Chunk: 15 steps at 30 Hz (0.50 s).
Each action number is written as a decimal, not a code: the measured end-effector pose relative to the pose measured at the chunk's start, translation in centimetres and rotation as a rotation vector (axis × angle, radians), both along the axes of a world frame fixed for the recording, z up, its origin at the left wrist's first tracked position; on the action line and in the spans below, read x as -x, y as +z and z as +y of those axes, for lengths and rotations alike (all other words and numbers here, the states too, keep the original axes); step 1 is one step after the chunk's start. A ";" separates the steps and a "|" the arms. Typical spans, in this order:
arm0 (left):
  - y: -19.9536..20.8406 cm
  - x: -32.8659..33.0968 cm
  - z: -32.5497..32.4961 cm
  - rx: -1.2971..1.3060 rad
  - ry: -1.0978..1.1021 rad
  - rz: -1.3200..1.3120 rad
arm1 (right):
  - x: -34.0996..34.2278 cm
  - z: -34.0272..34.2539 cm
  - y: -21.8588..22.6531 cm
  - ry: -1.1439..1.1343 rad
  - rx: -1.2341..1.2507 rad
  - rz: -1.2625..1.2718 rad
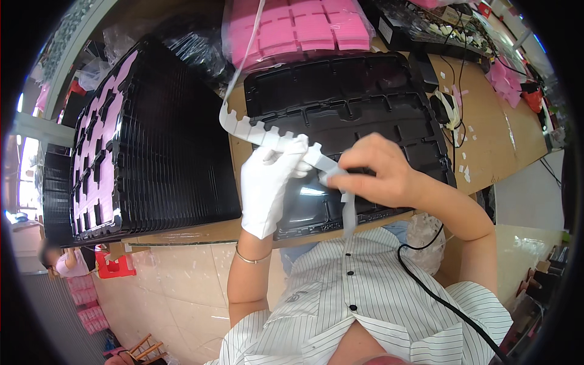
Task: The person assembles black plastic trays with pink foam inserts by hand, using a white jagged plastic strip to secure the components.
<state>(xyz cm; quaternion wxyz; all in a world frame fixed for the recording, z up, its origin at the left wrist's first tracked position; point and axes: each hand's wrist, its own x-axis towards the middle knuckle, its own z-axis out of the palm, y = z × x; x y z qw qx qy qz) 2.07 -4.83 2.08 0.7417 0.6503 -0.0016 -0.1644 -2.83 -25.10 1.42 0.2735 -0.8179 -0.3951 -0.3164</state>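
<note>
A long white strip with evenly spaced tabs, like a ribbon of stickers or tape pieces, runs down from the top and crosses in front of me. My left hand, in a white glove, is closed on the strip at its middle. My bare right hand pinches the strip just to the right, with thumb and fingers together and a little blurred. Past it, a loose tail of the strip hangs toward my shirt. Beneath both hands lies a black plastic tray with moulded compartments.
At left rises a tall stack of black trays, the outermost holding pink pieces. Bagged pink foam sheets lie behind the tray. Cables and white scraps are on the brown table at right. Another person is far left, near a red stool.
</note>
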 end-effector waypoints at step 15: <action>-0.8 0.5 0.1 -0.080 -0.010 -0.024 | -12.2 -18.2 -4.0 -0.821 0.080 0.656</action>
